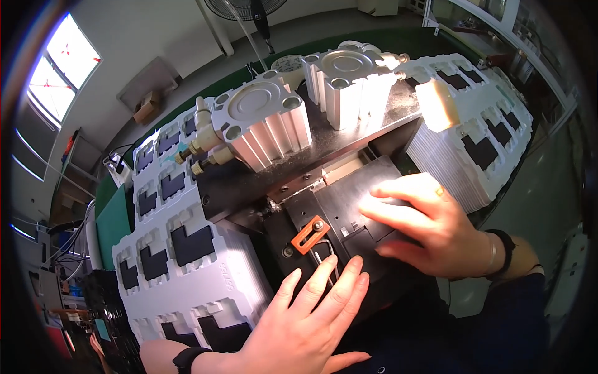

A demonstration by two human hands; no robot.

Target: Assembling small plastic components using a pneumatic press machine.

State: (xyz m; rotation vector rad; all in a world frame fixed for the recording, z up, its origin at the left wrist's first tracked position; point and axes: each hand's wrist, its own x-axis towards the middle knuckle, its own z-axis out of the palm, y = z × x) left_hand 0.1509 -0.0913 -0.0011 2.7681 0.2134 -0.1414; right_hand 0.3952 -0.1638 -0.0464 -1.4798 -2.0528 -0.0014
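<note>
My right hand (430,224) lies over a black fixture plate (336,202), its fingers stretched out and touching the dark surface. Whatever is under those fingertips is partly covered. My left hand (305,318) is spread at the plate's near edge, its fingertips by a bent metal hex key (319,257). An orange slotted clamp (310,235) is bolted on the plate just beyond those fingertips. Small shiny metal contacts (351,229) show between the hands, beside a flat black piece (359,242).
Two silver pneumatic cylinders (265,121) (349,84) stand on a black metal block behind the plate. White stacked trays (187,274) with black L-shaped parts flank it on the left; more trays (430,156) stand at the right, a yellowish block (438,106) at their edge. A fan (246,7) is behind.
</note>
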